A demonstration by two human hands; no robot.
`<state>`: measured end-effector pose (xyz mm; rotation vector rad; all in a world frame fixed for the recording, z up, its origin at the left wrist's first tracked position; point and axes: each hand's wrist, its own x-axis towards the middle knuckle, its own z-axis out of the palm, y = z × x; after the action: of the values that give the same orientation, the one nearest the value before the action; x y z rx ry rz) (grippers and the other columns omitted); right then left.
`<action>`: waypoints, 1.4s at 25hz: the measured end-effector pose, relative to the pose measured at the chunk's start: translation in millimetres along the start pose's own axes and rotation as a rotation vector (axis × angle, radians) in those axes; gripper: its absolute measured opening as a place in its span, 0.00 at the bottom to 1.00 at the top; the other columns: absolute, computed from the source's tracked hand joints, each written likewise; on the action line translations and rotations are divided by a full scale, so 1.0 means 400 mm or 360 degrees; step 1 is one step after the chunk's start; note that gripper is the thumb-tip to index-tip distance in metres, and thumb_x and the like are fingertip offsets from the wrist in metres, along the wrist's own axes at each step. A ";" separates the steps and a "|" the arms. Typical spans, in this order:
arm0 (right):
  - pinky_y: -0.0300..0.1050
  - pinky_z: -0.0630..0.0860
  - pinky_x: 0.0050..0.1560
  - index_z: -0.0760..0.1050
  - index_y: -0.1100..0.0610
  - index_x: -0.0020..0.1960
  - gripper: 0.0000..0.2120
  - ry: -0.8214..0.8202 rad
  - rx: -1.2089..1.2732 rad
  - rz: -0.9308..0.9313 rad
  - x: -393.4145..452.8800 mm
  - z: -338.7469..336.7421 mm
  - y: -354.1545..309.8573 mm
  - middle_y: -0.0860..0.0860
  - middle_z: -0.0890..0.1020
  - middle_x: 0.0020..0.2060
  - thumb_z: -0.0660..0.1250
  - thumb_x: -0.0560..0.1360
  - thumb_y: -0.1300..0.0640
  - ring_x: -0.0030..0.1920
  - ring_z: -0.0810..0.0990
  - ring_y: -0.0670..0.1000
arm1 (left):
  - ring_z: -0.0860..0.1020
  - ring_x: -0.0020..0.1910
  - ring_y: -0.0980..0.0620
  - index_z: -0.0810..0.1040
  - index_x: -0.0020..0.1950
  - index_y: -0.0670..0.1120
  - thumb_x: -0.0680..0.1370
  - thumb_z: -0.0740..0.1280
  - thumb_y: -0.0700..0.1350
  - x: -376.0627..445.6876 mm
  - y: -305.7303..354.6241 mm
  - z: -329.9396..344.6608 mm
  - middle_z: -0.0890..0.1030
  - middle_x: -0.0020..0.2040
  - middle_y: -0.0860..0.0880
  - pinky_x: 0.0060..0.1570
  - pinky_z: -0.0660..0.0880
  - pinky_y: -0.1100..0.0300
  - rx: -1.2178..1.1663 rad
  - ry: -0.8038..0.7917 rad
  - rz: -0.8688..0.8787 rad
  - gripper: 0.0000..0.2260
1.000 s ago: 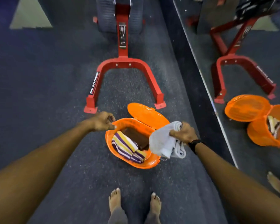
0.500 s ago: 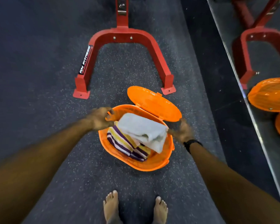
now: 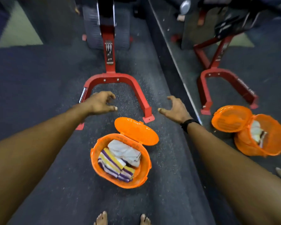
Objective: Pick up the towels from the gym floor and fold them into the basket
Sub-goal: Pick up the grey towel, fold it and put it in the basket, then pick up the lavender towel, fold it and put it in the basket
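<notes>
Head view: both my hands, left hand [image 3: 101,103] and right hand [image 3: 177,109], hang empty, fingers apart; white towel [image 3: 125,151] sits loose in basket [image 3: 94,161], may unfold.

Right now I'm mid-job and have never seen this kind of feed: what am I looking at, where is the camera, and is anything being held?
One picture, from a camera worn on a person's head, looking down past their bare feet. The two long shapes are their arms. The left hand and right hand are both open and empty, raised above the gym floor. Below them stands an orange basket, lid flipped open, with a striped towel and a white towel inside. Behind it is a red machine base. The second basket at right is a reflection in the wall mirror.
</notes>
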<state>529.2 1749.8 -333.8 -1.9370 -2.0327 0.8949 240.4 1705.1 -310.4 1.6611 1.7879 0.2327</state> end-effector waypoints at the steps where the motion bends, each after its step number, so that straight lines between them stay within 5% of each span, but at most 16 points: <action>1: 0.53 0.68 0.67 0.64 0.56 0.72 0.34 0.0055 -0.0016 -0.0028 -0.015 -0.084 -0.033 0.58 0.67 0.70 0.71 0.71 0.46 0.68 0.69 0.57 | 0.76 0.59 0.46 0.72 0.66 0.43 0.73 0.73 0.48 -0.018 0.063 -0.056 0.77 0.62 0.44 0.58 0.70 0.60 0.0011 0.0043 0.0038 0.24; 9: 0.52 0.70 0.66 0.67 0.55 0.69 0.35 0.0489 -0.0137 -0.0285 -0.241 -0.729 -0.261 0.58 0.73 0.66 0.72 0.68 0.41 0.66 0.72 0.57 | 0.77 0.50 0.50 0.75 0.63 0.46 0.70 0.75 0.50 -0.233 0.537 -0.475 0.80 0.56 0.45 0.56 0.72 0.60 0.0012 0.0527 0.0445 0.23; 13: 0.47 0.69 0.65 0.68 0.57 0.69 0.33 0.0654 -0.0162 -0.0328 -0.378 -0.907 -0.340 0.57 0.74 0.65 0.72 0.70 0.43 0.65 0.73 0.56 | 0.76 0.51 0.52 0.75 0.63 0.47 0.70 0.75 0.51 -0.330 0.660 -0.604 0.78 0.57 0.47 0.52 0.69 0.62 -0.0007 0.0628 0.0636 0.23; 18: 0.45 0.67 0.64 0.68 0.56 0.69 0.31 0.0812 -0.0169 -0.0231 -0.547 -1.004 -0.369 0.54 0.73 0.67 0.72 0.71 0.43 0.66 0.71 0.54 | 0.75 0.60 0.48 0.74 0.66 0.49 0.70 0.75 0.55 -0.383 0.780 -0.685 0.77 0.61 0.46 0.60 0.71 0.57 0.0130 0.0594 0.0901 0.27; 27: 0.44 0.65 0.66 0.68 0.57 0.69 0.32 0.1232 -0.0198 0.0367 -1.015 -1.025 -0.297 0.53 0.72 0.68 0.72 0.71 0.44 0.68 0.70 0.52 | 0.74 0.61 0.49 0.73 0.66 0.48 0.69 0.75 0.55 -0.509 1.038 -0.557 0.76 0.63 0.48 0.60 0.70 0.57 0.0201 0.0141 0.1603 0.29; 35: 0.45 0.66 0.65 0.67 0.57 0.70 0.32 0.1588 -0.0183 0.1125 -1.659 -0.915 -0.195 0.53 0.71 0.69 0.71 0.72 0.44 0.69 0.69 0.53 | 0.73 0.58 0.54 0.73 0.66 0.47 0.69 0.75 0.53 -0.891 1.314 -0.209 0.77 0.61 0.48 0.57 0.67 0.62 0.0179 -0.0325 0.2304 0.28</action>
<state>740.4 1223.3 174.4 -2.4555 -0.8507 -0.1731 605.6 1487.4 168.6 2.6306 0.1706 0.5391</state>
